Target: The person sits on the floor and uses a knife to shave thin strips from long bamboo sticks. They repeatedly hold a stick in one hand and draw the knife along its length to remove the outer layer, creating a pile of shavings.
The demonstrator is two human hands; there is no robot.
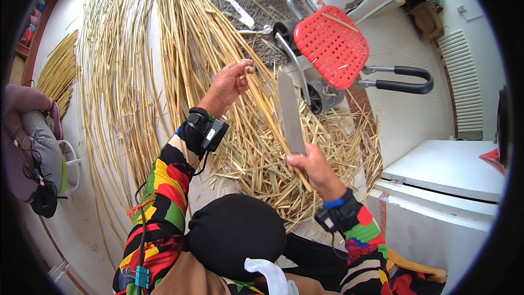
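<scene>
In the head view, my right hand (313,168) is closed round the handle end of a broad knife (290,110), its flat grey blade pointing up and away from me. A yellow reed stalk (272,121) passes beside the blade, its lower end at my right hand's fingers. My left hand (233,82) has its fingers curled on the upper part of that stalk. Long dry reed stalks (180,41) lie on the floor beyond and left of my left hand. Short cut pieces of reed (262,164) are heaped beneath the knife and my right hand.
A folding frame with a red plastic seat (331,47) lies beyond the knife, near a grey mat (245,4). At the right is a white cabinet (442,172). A person (35,131) sits at the left edge, near another reed bundle (59,71).
</scene>
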